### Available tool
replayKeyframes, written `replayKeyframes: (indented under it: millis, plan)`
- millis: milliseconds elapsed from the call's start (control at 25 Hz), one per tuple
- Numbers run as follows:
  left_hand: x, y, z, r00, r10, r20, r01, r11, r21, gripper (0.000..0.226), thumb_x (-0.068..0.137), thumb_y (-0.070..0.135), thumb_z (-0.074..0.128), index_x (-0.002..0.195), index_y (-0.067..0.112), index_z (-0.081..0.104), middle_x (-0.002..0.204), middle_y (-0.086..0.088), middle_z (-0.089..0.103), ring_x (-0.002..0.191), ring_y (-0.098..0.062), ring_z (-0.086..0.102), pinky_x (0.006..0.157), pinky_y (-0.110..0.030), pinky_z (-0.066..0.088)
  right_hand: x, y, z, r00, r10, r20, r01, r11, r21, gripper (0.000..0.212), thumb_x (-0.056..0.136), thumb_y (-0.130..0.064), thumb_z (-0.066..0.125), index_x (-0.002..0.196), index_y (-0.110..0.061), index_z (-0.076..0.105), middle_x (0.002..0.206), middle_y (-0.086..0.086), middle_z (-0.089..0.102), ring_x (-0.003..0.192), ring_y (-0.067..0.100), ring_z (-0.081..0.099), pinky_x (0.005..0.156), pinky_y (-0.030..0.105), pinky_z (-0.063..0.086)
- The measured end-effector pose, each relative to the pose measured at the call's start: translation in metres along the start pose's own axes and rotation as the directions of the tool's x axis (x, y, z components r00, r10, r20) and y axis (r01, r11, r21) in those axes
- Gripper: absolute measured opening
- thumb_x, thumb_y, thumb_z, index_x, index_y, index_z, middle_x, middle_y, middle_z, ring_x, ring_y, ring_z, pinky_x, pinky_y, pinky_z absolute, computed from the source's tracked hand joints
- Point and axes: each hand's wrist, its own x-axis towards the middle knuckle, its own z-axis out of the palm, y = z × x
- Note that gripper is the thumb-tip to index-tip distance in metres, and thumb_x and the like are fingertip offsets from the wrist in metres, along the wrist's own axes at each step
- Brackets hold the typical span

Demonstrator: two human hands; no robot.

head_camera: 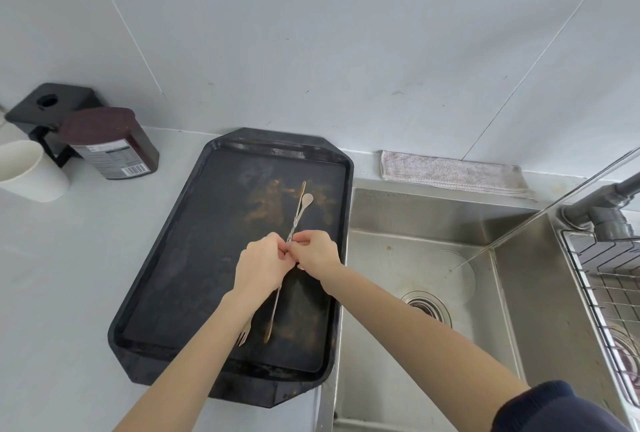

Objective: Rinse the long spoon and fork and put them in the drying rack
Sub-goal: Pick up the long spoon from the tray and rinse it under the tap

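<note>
metal long spoon (302, 209) and fork (244, 334) crossed over black tray (194, 258), pinched mid-shaft by left hand (261, 267) and right hand (317, 251), bowl beyond fingertips, tines nearward.

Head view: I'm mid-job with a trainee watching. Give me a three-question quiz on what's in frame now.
1. True or false: the long spoon and fork are already in the drying rack.
2. What do the left hand and right hand both pinch? A) the folded cloth B) the crossed utensils C) the faucet
3. The utensils are held above the black ____.

Key: 1 false; 2 B; 3 tray.
</note>
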Motion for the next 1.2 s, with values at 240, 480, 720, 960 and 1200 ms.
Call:
replayKeyframes:
  millis: [240,480,720,960,1200]
  plan:
    - [-0.018,0.024,-0.001,0.997,0.07,0.023,-0.066,0.987,-0.147,0.02,0.086,0.021,0.059,0.102,0.009,0.06,0.086,0.002,0.06,0.083,-0.018,0.056,0.08,-0.028,0.045,-0.017,0.0,-0.031,1.0,-0.003,-0.014,0.006,0.981,0.192,0.022,0.088,-0.012,0.057,0.108,-0.006,0.064,0.091,0.005,0.061,0.086,0.018,0.058,0.066,0.019,0.05]
    - [-0.042,0.059,0.013,0.981,0.178,0.074,-0.147,0.94,-0.309,0.009,0.089,0.012,0.052,0.096,0.014,0.058,0.079,0.001,0.065,0.071,-0.014,0.064,0.081,-0.031,0.053,-0.047,0.015,-0.086,0.997,-0.042,-0.07,0.064,0.937,0.345,0.01,0.09,-0.015,0.058,0.097,-0.012,0.064,0.082,0.001,0.061,0.069,0.009,0.055,0.057,0.017,0.042]
    - [-0.071,0.101,0.038,0.963,0.252,0.1,-0.2,0.91,-0.364,0.019,0.089,0.017,0.057,0.105,0.009,0.063,0.091,-0.002,0.065,0.056,0.002,0.061,0.054,-0.002,0.044,-0.071,0.038,-0.145,0.992,-0.058,-0.11,0.098,0.909,0.405,0.014,0.089,-0.018,0.06,0.075,-0.019,0.061,0.07,-0.006,0.059,0.066,0.004,0.056,0.056,0.016,0.039]
    - [-0.092,0.149,0.068,0.938,0.312,0.148,-0.217,0.866,-0.451,0.018,0.087,0.009,0.06,0.103,0.001,0.065,0.08,-0.006,0.064,0.041,0.013,0.057,0.042,0.002,0.038,-0.094,0.061,-0.205,0.977,-0.077,-0.197,0.161,0.873,0.459,0.015,0.088,-0.016,0.062,0.073,-0.019,0.064,0.071,-0.005,0.064,0.065,0.005,0.059,0.049,0.011,0.039]
    - [-0.109,0.191,0.097,0.93,0.323,0.178,-0.197,0.844,-0.499,0.009,0.087,0.016,0.061,0.078,0.019,0.062,0.067,0.008,0.064,0.055,0.002,0.059,0.045,-0.007,0.039,-0.102,0.074,-0.263,0.969,-0.113,-0.221,0.208,0.854,0.477,0.02,0.09,-0.008,0.056,0.108,-0.003,0.065,0.075,-0.003,0.066,0.061,0.003,0.058,0.049,0.006,0.043]
